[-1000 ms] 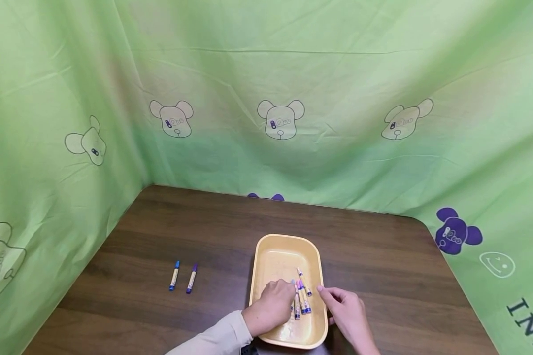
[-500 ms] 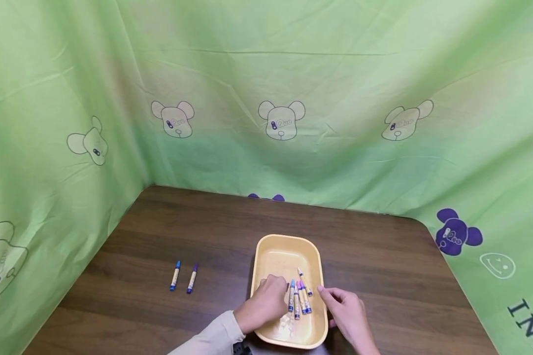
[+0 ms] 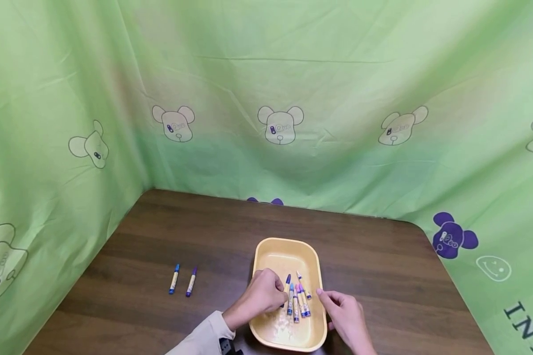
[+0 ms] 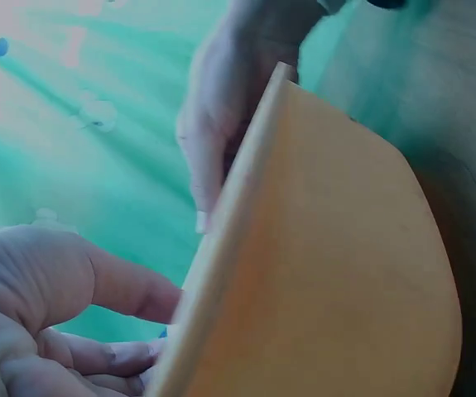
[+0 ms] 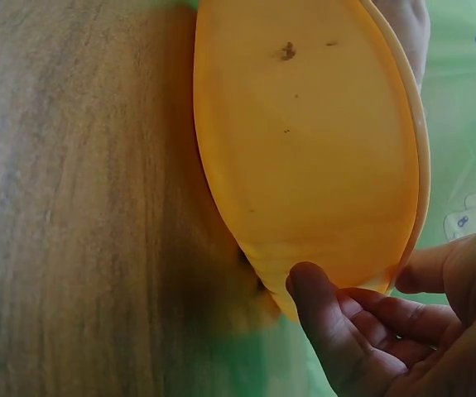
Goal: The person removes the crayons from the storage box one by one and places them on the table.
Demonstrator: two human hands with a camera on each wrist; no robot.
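A yellow tray (image 3: 266, 256) sits on the brown worktop (image 3: 160, 236) with a bunch of markers (image 3: 298, 300) lying inside it. The left hand (image 3: 262, 293) reaches into the tray from 7 o'clock, and its curled fingers (image 3: 276, 285) pinch a blue marker (image 3: 287, 286) at the 9 o'clock side of the bunch. The right hand (image 3: 344, 310) holds the tray's rim at 3 o'clock, thumb on the outside wall. Two more markers (image 3: 182, 279) lie side by side on the worktop, well apart at 9 o'clock from the tray. Green cloth (image 3: 266, 98) hangs behind.
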